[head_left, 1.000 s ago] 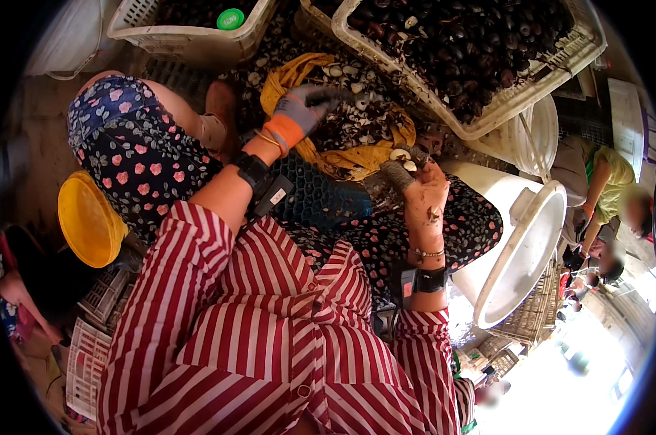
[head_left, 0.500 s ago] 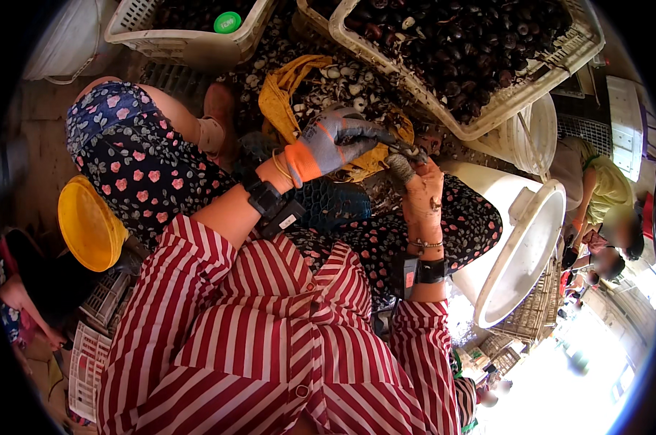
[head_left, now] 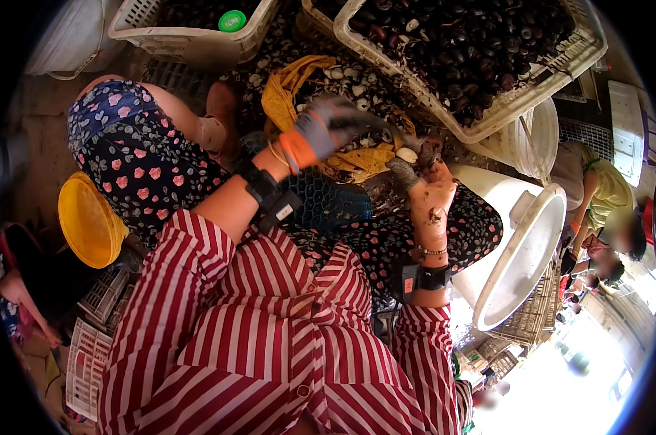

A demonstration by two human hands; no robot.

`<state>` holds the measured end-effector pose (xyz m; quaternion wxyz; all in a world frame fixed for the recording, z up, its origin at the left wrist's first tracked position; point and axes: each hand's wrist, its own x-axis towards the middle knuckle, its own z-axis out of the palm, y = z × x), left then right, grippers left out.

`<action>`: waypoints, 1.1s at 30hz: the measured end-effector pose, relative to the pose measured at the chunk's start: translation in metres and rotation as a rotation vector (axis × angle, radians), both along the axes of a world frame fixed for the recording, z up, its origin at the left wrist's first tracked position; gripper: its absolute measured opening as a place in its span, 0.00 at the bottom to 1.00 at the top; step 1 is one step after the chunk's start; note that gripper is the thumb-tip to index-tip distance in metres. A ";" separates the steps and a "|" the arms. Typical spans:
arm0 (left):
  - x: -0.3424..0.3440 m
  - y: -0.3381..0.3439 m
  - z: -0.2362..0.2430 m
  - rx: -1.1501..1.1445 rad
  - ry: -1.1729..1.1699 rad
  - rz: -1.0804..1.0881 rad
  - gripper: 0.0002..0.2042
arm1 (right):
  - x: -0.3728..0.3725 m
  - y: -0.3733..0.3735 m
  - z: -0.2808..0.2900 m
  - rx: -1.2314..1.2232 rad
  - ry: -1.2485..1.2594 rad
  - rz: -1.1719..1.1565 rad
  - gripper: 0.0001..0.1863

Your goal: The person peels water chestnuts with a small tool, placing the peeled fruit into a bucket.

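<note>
My left hand [head_left: 331, 127], in a grey glove with an orange cuff, is smeared by motion above a yellow cloth [head_left: 368, 161]; whether its fingers hold anything is hidden by the blur. To its right my right hand [head_left: 431, 190] is closed, with a grey cover on the thumb and bits of dark debris on the skin. A pale oval piece [head_left: 406, 154] shows between its thumb and fingers. Beneath and beyond both hands lies a heap of dark and whitish pieces [head_left: 346, 80], too small to name.
A pale plastic crate [head_left: 408, 78] of dark, glossy round pieces stands far right; another crate [head_left: 190, 45] holds a green round lid [head_left: 231, 21]. A white bucket [head_left: 487, 206] leans by my right knee. A yellow bucket [head_left: 89, 221] is at left. People work at far right.
My left hand has pulled back left from my right hand, the two now apart. The pale oval piece has come into view at my right fingers.
</note>
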<state>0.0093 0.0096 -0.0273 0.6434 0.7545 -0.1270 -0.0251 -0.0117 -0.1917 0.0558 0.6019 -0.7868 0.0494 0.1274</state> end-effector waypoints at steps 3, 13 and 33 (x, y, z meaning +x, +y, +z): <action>0.003 0.005 0.001 -0.101 0.088 0.041 0.12 | -0.001 0.000 0.000 -0.010 -0.038 -0.019 0.19; 0.005 0.000 -0.020 -0.002 -0.072 0.195 0.12 | -0.004 0.007 -0.013 0.367 0.215 -0.186 0.12; -0.003 -0.013 -0.005 -0.121 -0.062 0.200 0.14 | -0.012 0.016 -0.039 1.389 0.591 -0.586 0.09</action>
